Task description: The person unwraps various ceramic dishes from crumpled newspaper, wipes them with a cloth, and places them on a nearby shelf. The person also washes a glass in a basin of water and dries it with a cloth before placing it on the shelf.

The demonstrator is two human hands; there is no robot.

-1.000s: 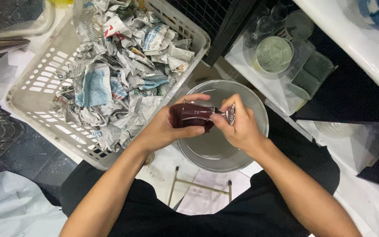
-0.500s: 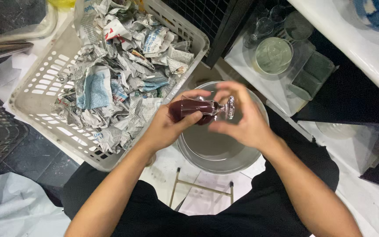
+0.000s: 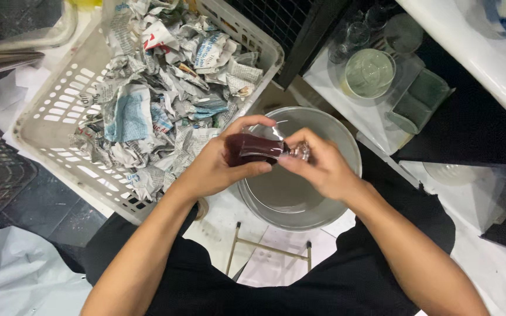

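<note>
Over one round metal basin (image 3: 329, 205), partly hidden by both arms, the left hand (image 3: 215, 167) wraps around one dark red glass (image 3: 252, 149) while the right hand (image 3: 323, 167) pinches its clear base, fingers covering much of it; beyond, one white basket (image 3: 54, 117) holds crumpled newspaper (image 3: 159, 99), uncountable.

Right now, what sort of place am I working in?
Probably a glassware washing or unpacking spot in a workshop or back room: a white plastic basket full of crumpled newspaper, a metal basin under your hands, and clear glasses on a side shelf.
</note>
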